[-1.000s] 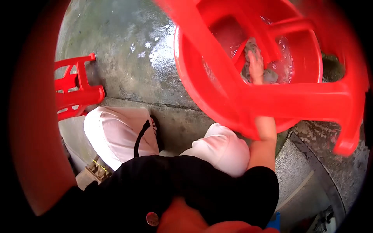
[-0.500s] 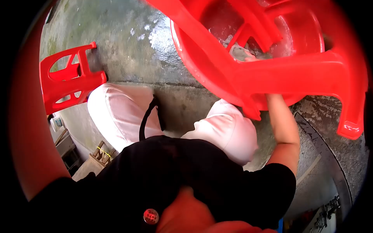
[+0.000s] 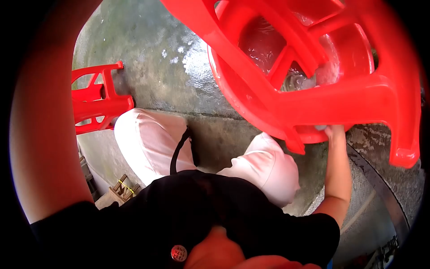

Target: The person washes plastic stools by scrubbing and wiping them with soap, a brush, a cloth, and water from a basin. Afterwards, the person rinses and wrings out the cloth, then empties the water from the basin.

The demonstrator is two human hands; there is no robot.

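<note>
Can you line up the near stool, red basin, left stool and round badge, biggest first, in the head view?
Near stool, closest to camera
Red basin, partly hidden
Left stool
Round badge

place: washing area, seemingly a yard | wet concrete floor [image 3: 150, 83] | plastic stool [image 3: 105, 106] | red basin [image 3: 227, 92], water [image 3: 263, 40] inside

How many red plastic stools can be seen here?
2. One red stool is above the red basin, upper right; the second stool is at the left, partly hidden by the left arm. Others may lie beyond the dark edges.
</note>
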